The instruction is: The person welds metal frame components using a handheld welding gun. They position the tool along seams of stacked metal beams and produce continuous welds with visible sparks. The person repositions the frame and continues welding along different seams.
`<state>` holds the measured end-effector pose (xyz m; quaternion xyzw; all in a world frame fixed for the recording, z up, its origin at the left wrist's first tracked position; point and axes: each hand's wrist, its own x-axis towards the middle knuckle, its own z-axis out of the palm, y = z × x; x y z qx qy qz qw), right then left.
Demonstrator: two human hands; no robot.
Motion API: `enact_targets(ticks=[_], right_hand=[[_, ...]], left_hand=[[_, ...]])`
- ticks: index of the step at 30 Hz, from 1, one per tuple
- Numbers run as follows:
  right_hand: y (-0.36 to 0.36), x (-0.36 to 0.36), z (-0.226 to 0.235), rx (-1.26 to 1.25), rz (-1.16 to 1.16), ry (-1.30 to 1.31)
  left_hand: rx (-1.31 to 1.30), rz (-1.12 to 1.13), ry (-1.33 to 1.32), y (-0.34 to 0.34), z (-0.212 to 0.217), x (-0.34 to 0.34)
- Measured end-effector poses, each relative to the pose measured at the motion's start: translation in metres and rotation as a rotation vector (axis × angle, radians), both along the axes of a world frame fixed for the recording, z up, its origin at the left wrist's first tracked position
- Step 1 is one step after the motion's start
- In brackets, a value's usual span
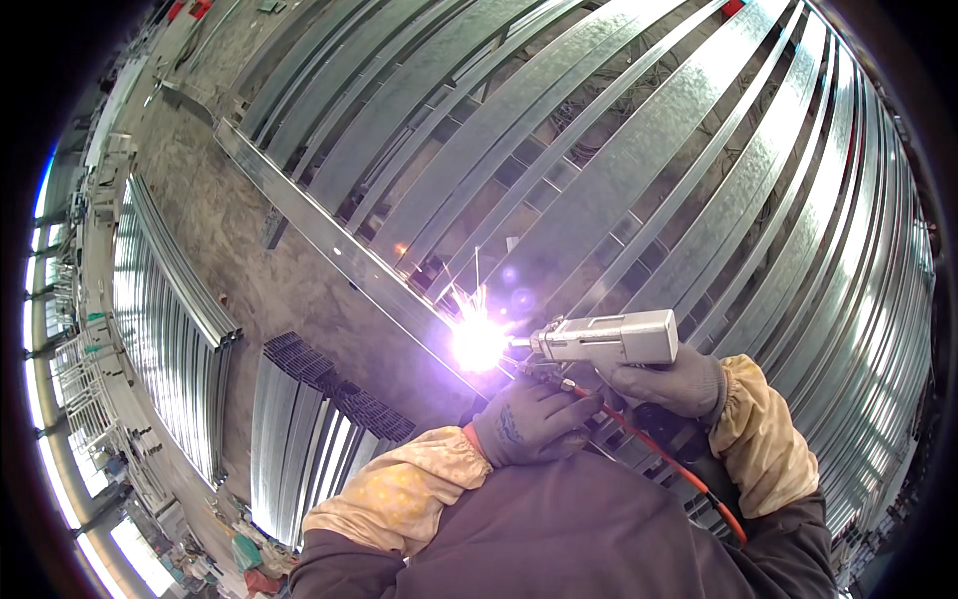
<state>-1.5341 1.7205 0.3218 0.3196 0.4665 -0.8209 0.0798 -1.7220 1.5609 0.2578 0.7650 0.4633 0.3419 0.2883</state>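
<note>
My right hand [667, 383], in a grey glove with a yellow sleeve cover, grips a white handheld welding gun [609, 339]. Its nozzle points left at a bright violet-white arc [479, 341] throwing sparks where a long galvanised steel channel [329, 245] meets the slats. My left hand [529, 421], gloved the same way, is closed beside the gun's front end over a thin orange-red wire tube [649, 447] that runs back toward my body. The glare hides the joint itself.
A large frame of parallel galvanised steel slats [639, 150] fills the upper right. Stacks of steel channels [175, 299] and corrugated sheets [299, 439] lie on the concrete floor [259, 280] at left. Racks and windows line the far left wall.
</note>
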Motion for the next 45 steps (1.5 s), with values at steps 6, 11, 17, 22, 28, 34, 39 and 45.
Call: enact_targets(ticks=[6, 11, 17, 22, 28, 34, 39, 45], right_hand=[[0.0, 0.003, 0.001, 0.021, 0.041, -0.005], [-0.003, 0.011, -0.002, 0.026, 0.02, -0.001], [-0.008, 0.016, -0.008, -0.017, -0.003, -0.004], [-0.01, 0.017, -0.005, -0.051, -0.031, -0.011], [-0.011, 0.021, -0.005, -0.053, -0.04, -0.018], [-0.012, 0.023, -0.002, -0.032, -0.003, -0.054], [-0.013, 0.025, -0.001, -0.026, -0.004, -0.034], [-0.017, 0.028, 0.001, -0.046, -0.036, -0.056]], left_hand=[[0.014, -0.003, 0.0, 0.001, 0.001, 0.004], [0.013, 0.003, 0.017, 0.001, 0.003, 0.007], [0.021, 0.015, 0.015, -0.001, 0.002, 0.013], [-0.004, 0.003, 0.02, -0.004, 0.002, 0.015], [-0.027, 0.003, 0.015, -0.006, 0.004, 0.017], [-0.014, -0.013, 0.017, -0.008, 0.003, 0.019], [-0.01, -0.021, 0.015, -0.009, 0.001, 0.02], [-0.012, -0.042, 0.037, -0.01, 0.002, 0.022]])
